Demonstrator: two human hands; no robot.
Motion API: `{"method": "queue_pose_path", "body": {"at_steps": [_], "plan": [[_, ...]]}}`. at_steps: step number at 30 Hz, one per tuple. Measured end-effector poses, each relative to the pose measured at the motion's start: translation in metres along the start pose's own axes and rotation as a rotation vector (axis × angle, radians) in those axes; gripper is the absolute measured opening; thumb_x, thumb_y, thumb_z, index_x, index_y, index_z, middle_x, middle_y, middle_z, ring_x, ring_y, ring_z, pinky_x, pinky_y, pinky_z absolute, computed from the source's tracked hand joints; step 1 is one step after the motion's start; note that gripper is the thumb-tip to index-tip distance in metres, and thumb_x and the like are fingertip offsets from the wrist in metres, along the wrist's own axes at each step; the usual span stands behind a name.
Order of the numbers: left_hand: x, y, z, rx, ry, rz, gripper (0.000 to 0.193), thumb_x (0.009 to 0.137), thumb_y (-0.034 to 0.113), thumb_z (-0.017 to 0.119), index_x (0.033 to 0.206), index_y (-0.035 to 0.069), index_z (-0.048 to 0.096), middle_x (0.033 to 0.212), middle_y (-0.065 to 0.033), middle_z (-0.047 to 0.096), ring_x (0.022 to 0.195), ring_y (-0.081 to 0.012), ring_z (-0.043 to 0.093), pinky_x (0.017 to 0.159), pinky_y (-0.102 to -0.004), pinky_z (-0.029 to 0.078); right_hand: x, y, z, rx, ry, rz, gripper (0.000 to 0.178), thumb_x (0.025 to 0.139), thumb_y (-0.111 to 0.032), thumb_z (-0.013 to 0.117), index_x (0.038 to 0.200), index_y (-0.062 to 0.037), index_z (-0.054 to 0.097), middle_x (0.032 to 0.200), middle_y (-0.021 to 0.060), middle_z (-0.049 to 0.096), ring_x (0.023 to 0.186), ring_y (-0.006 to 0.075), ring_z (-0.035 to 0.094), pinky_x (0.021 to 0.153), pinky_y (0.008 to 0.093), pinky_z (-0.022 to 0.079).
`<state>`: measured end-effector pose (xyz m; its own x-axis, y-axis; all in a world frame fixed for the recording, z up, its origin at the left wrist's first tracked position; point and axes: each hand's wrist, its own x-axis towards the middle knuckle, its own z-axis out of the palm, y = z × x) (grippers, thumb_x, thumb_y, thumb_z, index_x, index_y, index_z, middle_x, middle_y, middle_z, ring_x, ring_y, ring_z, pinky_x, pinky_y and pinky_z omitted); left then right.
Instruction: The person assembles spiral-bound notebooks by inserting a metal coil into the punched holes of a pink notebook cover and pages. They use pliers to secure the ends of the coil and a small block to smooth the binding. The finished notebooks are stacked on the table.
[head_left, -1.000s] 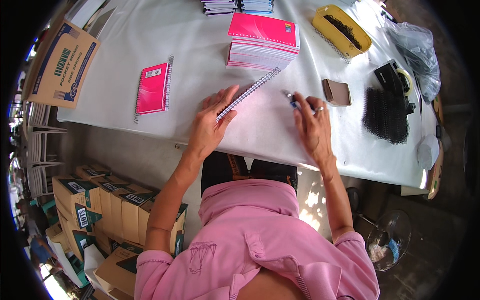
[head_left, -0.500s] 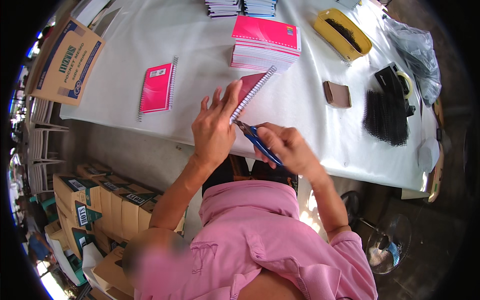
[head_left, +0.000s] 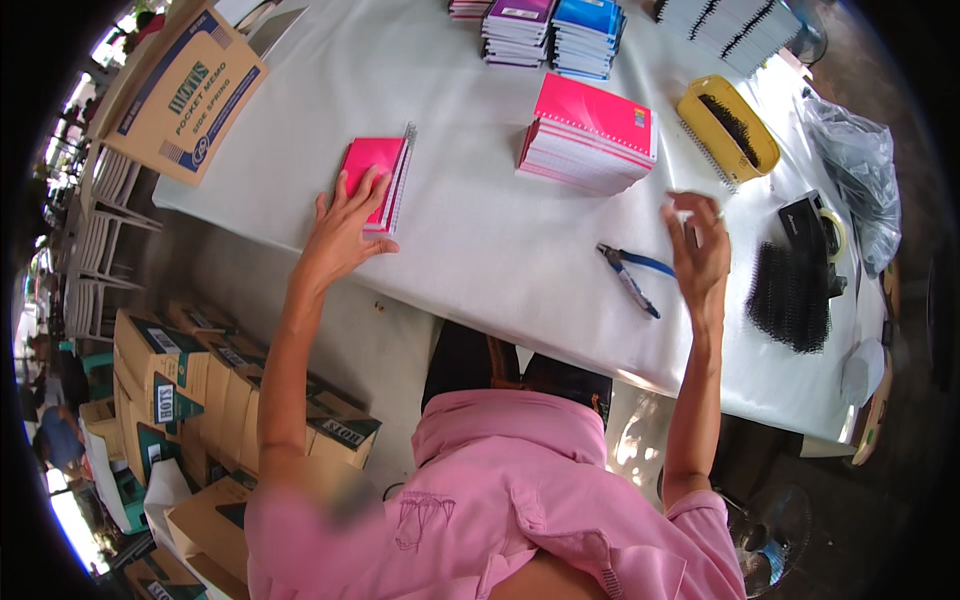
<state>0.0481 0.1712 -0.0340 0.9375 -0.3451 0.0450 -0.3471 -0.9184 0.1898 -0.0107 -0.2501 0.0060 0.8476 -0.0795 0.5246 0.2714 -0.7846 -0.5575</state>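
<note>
The left hand lies spread on a pink notebook near the table's front edge, thumb apart, seemingly setting or squaring it; a next move would call for lifting off without skewing it. The right hand is half curled beside the pliers, and I cannot tell whether it grips anything. Fingers mask the cover, possibly a second notebook beneath; the fan is dim.
</note>
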Motion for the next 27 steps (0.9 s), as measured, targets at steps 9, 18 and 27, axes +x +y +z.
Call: {"method": "queue_pose_path", "body": {"at_steps": [9, 18, 27], "plan": [[0.031, 0.058, 0.007, -0.175, 0.369, 0.245, 0.071, 0.079, 0.035, 0.075, 0.143, 0.018, 0.047, 0.155, -0.0109, 0.034, 0.144, -0.0460, 0.020, 0.109, -0.0646, 0.022, 0.106, 0.059, 0.022, 0.546, -0.343, 0.536, 0.046, 0.082, -0.038, 0.074, 0.085, 0.0076, 0.068, 0.076, 0.0080, 0.065, 0.067, 0.0145, 0.062, 0.068, 0.0270, 0.051], [0.063, 0.133, -0.034, -0.362, 0.421, 0.306, 0.086, 0.084, 0.030, 0.073, 0.154, 0.016, 0.024, 0.162, -0.0135, 0.015, 0.147, -0.0469, 0.007, 0.114, -0.0624, 0.016, 0.122, 0.057, 0.026, 0.217, -0.254, 0.464, 0.028, 0.087, -0.020, 0.071, 0.081, 0.0061, 0.066, 0.068, 0.0100, 0.064, 0.053, 0.0135, 0.060, 0.052, 0.0269, 0.050], [0.113, 0.171, -0.079, -0.456, 0.451, 0.431, 0.107, 0.078, 0.037, 0.079, 0.155, 0.007, 0.011, 0.161, -0.0210, 0.009, 0.147, -0.0477, 0.005, 0.113, -0.0627, 0.016, 0.129, 0.019, -0.013, 0.015, -0.097, 0.024, 0.009, 0.085, -0.004, 0.067, 0.087, 0.0023, 0.062, 0.082, 0.0138, 0.064, 0.072, 0.0214, 0.061, 0.067, 0.0344, 0.046]]}}
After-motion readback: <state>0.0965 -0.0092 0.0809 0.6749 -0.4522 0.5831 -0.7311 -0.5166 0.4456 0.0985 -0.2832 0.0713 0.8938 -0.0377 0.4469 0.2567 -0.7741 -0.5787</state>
